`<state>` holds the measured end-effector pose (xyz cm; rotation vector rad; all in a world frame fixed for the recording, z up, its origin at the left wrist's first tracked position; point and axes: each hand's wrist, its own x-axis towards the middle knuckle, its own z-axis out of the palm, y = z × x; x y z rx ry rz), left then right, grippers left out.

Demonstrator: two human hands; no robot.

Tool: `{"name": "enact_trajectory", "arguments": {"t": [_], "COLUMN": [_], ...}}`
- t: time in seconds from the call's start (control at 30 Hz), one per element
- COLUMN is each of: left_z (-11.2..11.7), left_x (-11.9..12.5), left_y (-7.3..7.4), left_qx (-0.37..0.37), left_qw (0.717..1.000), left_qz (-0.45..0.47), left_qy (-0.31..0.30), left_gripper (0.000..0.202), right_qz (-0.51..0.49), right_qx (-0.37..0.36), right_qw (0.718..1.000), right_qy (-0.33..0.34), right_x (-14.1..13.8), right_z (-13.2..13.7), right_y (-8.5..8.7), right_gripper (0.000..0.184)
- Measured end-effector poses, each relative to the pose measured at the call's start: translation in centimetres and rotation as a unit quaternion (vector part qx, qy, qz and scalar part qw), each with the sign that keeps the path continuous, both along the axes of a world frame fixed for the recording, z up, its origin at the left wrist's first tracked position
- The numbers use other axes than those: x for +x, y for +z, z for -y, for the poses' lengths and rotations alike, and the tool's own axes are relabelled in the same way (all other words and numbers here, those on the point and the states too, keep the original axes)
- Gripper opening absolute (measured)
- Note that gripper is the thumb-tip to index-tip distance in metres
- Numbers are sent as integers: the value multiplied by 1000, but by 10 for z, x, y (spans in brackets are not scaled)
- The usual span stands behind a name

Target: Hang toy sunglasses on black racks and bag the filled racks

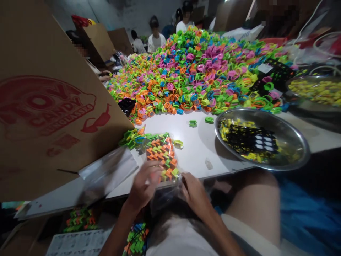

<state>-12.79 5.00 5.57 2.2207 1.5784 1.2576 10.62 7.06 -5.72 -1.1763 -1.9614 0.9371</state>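
A clear plastic bag filled with orange and green plastic toy rings lies at the near edge of the white table. My left hand grips the bag's near left corner, fingers curled and blurred. My right hand pinches the bag's near right corner. Just behind the bag sits a small cluster of loose green rings. A huge pile of coloured plastic rings covers the far half of the table.
A large cardboard box printed with red letters leans at the left. A steel bowl with a black tray and yellow pieces sits right. Flat clear bags lie left of my hands. Other people sit at the far end.
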Motion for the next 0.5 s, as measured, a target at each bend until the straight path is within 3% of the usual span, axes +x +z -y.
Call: {"name": "enact_trajectory", "arguments": {"t": [0.03, 0.07, 0.1, 0.17, 0.2, 0.27, 0.33, 0.4, 0.5], "left_z": [12, 25, 36, 53, 58, 62, 62, 59, 58], "left_x": [-6, -11, -14, -14, -9, 4, 17, 25, 29], "left_y": [-1, -3, -5, -9, -10, -15, -21, -31, -49], "left_qx": [5, -43, -135, -337, -412, -474, -469, -450, -416], "left_qw": [991, 974, 957, 904, 877, 850, 851, 857, 874], "left_qz": [85, 124, 127, 91, 69, 34, 8, 12, 68], "left_qy": [103, 183, 224, 247, 238, 227, 237, 251, 241], "left_gripper": [29, 36, 43, 54, 56, 55, 52, 47, 41], "right_qz": [-7, -18, -40, -116, -161, -227, -221, -168, -102], "right_qx": [-24, -60, -113, -271, -358, -492, -539, -529, -451], "right_qw": [1000, 998, 992, 956, 920, 839, 810, 829, 883], "right_qy": [-15, -25, -29, -10, 10, 51, 65, 65, 76], "right_x": [7, 12, 17, 22, 22, 16, 7, -2, -8], "right_z": [8, 15, 21, 28, 29, 23, 11, -2, -18], "right_y": [1, 2, 1, 0, -1, -2, 0, 3, 10], "right_gripper": [34, 44, 55, 68, 72, 77, 81, 83, 83]}}
